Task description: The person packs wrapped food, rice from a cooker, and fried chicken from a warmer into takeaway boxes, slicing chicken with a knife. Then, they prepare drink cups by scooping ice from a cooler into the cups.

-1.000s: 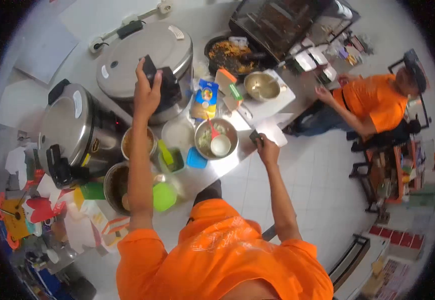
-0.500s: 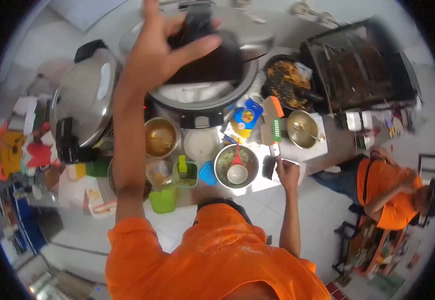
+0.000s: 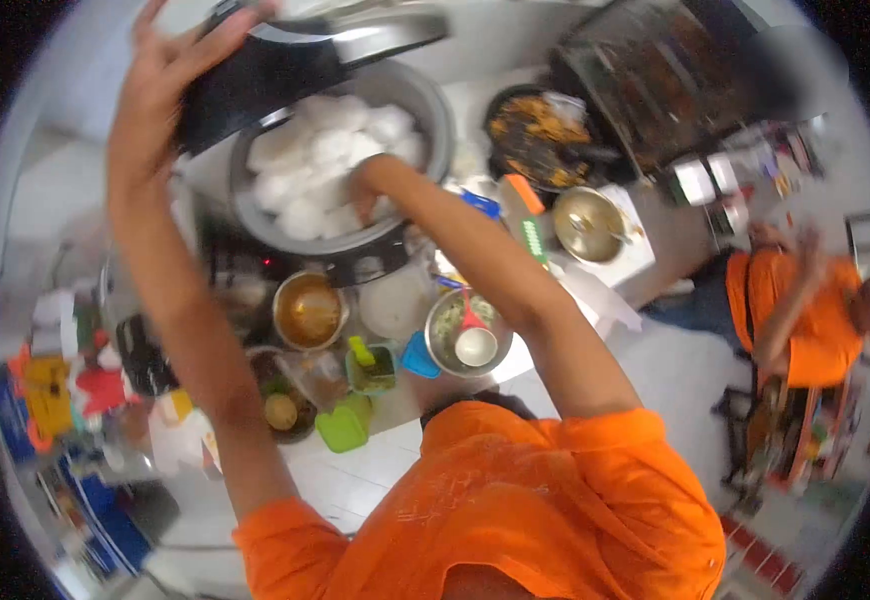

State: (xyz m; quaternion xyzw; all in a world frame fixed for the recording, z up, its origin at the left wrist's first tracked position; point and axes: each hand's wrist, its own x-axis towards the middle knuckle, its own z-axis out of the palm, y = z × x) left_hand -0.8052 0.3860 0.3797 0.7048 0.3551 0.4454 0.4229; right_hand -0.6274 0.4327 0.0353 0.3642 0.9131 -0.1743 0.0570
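Note:
My left hand [image 3: 180, 75] grips the dark lid [image 3: 265, 80] of a large round cooker [image 3: 442, 125] and holds it raised and tilted at the upper left. White rounded bundles [image 3: 305, 160] fill the cooker; what they are made of I cannot make out. My right hand [image 3: 365, 190] reaches down among them, its fingers blurred and partly hidden. In front of the cooker stand a metal bowl [image 3: 317, 310] of orange-brown liquid and a metal pot [image 3: 440, 345]. In that pot lies a red-handled ladle [image 3: 475, 345].
A black pan [image 3: 515, 160] with browned food and a small metal pot [image 3: 587, 225] stand to the right, near a dark glass-topped box [image 3: 655, 80]. Green containers [image 3: 345, 425] sit at the counter's front edge. Another person in orange [image 3: 820, 320] is at far right.
The lid has moved left with my left hand, uncovering the white bundles. My right hand has gone from the counter's front edge into the cooker. The view has shifted.

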